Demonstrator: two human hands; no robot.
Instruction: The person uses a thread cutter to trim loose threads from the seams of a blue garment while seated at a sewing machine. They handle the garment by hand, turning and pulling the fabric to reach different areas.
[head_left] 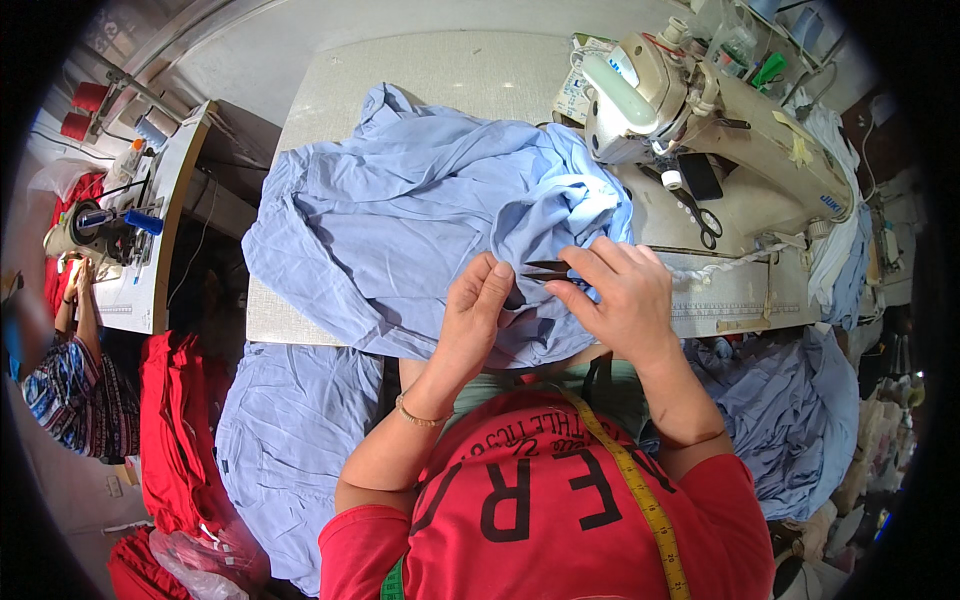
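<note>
A light blue garment (380,230) lies bunched over the sewing table. My left hand (478,300) is closed, pinching an edge of this cloth between thumb and fingers. Facing it, my right hand (625,295) is wrapped round a pair of thread snips (545,271). The dark blades point left toward the pinched edge, close to my left fingertips. Most of the snips' handle is hidden in my right palm. Whether the blades touch the cloth I cannot tell.
A sewing machine (720,125) stands at the right, with black-handled scissors (707,225) and a dark phone-like object (700,177) on its bed. More blue cloth hangs at the left (290,450) and right (790,420). Far left, another person's hands (80,280) work at a second machine.
</note>
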